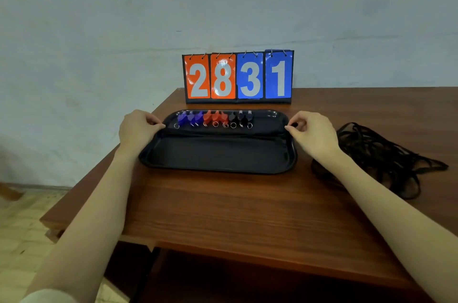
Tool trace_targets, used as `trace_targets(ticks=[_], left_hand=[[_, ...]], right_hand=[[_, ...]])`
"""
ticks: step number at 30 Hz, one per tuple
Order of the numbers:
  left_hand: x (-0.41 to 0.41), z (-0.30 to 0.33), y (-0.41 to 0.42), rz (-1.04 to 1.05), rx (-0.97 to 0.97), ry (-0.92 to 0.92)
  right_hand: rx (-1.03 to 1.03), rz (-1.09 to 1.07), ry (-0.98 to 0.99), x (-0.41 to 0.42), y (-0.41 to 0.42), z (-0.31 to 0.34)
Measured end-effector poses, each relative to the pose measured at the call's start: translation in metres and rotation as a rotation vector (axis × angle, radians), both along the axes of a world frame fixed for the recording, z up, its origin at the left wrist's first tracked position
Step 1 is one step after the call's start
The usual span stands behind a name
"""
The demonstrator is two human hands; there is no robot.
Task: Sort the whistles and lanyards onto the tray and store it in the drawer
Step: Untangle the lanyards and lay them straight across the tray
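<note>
A black tray (218, 154) is lying on a brown wooden table (223, 216), towards the far edge and just in front of a flip scoreboard (238, 77) that is standing at the far edge and showing 28 on orange cards and 31 on blue cards.

Along the far side of the tray a row of whistles is lying side by side: three blue whistles (189, 118) at the left end, three red whistles (215, 117) in the middle and three black whistles (241, 118) to their right, each with a small metal ring pointing towards the near edge. The right end of that row's strip of tray is showing bare black surface.

A black lanyard (223, 133) is stretching straight across the tray from its left rim to its right rim, just on the near side of the whistles. The left hand (137, 129) is pinching one end of it at the left rim between thumb and fingertips, the other fingers curling in. The right hand (313, 133) is pinching the other end at the right rim in the same way. Both forearms are reaching in over the near edge of the table.

A tangled heap of black lanyards (381, 156) is lying on the table near its right edge, just beside the right forearm and apart from the tray.
</note>
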State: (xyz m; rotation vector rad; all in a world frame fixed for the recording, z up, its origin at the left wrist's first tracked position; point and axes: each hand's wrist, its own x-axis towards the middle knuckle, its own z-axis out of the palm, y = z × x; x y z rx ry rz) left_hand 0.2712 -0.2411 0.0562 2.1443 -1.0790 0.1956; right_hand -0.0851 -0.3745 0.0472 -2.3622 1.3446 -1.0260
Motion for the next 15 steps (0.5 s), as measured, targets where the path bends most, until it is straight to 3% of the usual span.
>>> trace_targets(ticks=[10, 15], left_hand=[[0.0, -0.003, -0.002, 0.016, 0.075, -0.096], [-0.008, 0.001, -0.005, 0.08, 0.105, -0.295]], right_hand=[[0.005, -0.009, 0.113, 0.003, -0.004, -0.004], [0.067, -0.023, 0.073, -0.009, -0.007, 0.018]])
